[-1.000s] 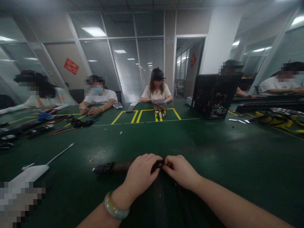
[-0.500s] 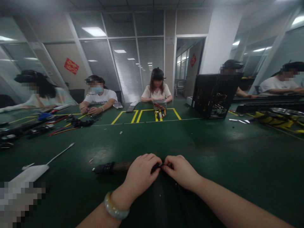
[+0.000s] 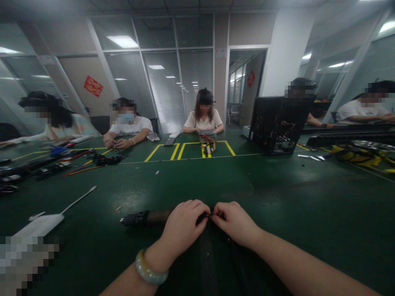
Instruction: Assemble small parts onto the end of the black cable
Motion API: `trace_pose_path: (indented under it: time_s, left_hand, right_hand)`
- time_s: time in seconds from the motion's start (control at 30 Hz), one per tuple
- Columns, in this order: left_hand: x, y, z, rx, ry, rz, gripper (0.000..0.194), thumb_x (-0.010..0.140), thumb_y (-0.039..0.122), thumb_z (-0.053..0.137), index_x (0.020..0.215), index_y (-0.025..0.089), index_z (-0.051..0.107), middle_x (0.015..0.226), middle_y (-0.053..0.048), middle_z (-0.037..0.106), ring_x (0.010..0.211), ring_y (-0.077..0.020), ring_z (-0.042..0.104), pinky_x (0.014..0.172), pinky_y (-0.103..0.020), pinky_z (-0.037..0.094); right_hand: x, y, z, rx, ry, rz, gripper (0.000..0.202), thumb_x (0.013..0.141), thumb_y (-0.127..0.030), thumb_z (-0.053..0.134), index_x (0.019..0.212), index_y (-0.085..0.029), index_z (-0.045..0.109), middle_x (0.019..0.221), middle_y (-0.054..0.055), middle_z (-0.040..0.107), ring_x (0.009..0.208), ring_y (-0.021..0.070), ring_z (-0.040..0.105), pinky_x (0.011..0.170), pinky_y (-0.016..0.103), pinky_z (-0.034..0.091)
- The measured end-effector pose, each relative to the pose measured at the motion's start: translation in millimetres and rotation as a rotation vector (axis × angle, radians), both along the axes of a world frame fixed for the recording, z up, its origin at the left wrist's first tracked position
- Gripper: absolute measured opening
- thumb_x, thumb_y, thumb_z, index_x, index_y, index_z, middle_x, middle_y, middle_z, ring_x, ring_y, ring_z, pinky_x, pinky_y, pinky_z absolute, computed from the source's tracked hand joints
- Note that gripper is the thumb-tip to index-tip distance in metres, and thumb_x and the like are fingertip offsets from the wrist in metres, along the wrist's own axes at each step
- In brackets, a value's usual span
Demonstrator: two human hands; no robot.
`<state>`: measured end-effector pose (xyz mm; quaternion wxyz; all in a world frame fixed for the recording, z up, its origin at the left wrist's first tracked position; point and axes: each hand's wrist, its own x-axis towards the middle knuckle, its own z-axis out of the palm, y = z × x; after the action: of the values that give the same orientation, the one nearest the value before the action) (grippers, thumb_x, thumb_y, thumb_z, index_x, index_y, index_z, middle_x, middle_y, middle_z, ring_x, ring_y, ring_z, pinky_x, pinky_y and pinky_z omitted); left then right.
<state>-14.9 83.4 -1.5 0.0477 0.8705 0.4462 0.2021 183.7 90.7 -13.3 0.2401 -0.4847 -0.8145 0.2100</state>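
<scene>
My left hand (image 3: 188, 222), with a pale bangle (image 3: 151, 267) at its wrist, is closed, thumb and fingers pinched around something small and dark. My right hand (image 3: 233, 222) is closed too, its fingertips meeting the left ones at the same spot. What they pinch is too small and dark to name. A dark power screwdriver (image 3: 138, 218) lies on the green table (image 3: 277, 197), its tip to the left and its rear end hidden behind my left hand. Dark strips, hard to make out, run below my hands toward the near edge.
A black computer case (image 3: 277, 125) stands at the back right. Cables (image 3: 92, 160) lie at the left, and a white adapter (image 3: 40, 226) with a cord is nearer. Several people sit around the table. A grey box with wires (image 3: 208, 137) is at the far middle.
</scene>
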Motion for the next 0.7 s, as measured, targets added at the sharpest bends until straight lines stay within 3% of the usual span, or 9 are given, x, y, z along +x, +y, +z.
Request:
trace_pose_path:
  time_s: [0.7]
  left_hand:
    - [-0.2, 0.4, -0.9, 0.001, 0.001, 0.006, 0.016, 0.084, 0.018, 0.059, 0.098, 0.026, 0.060, 0.099, 0.001, 0.063, 0.093, -0.0186, 0.057, 0.083, -0.033, 0.042]
  right_hand:
    - [0.7, 0.7, 0.5, -0.013, 0.012, 0.003, 0.016, 0.090, -0.032, 0.056, 0.080, -0.022, 0.064, 0.071, -0.004, 0.064, 0.067, 0.0137, 0.056, 0.073, 0.026, 0.036]
